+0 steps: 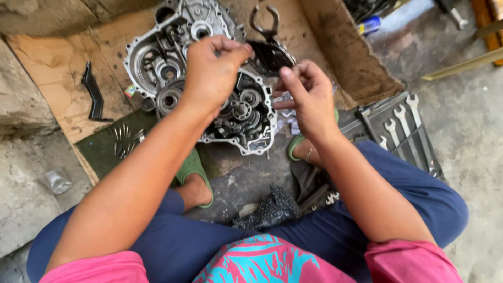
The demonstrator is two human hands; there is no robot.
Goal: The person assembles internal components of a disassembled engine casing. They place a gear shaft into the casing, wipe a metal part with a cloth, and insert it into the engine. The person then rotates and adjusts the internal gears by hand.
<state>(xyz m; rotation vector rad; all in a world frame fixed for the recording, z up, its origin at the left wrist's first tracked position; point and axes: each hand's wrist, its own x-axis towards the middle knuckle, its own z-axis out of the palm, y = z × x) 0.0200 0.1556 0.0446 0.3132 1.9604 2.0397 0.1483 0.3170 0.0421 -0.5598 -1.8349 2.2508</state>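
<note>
Two hands work above an open engine crankcase half [157, 57] that lies on cardboard [57, 73] at 12 o'clock from the seated person. Left hand [212, 73] hovers over the gear cluster [241, 112], fingertips pinched together on something too small to make out. Right hand [309, 97], at 3 o'clock of the left, has its fingers curled close; what they grip cannot be told. A black plate [270, 55] sits between the hands. Loose bolts [126, 139] lie at 9 o'clock, spanners [403, 123] in a tray at 3 o'clock.
</note>
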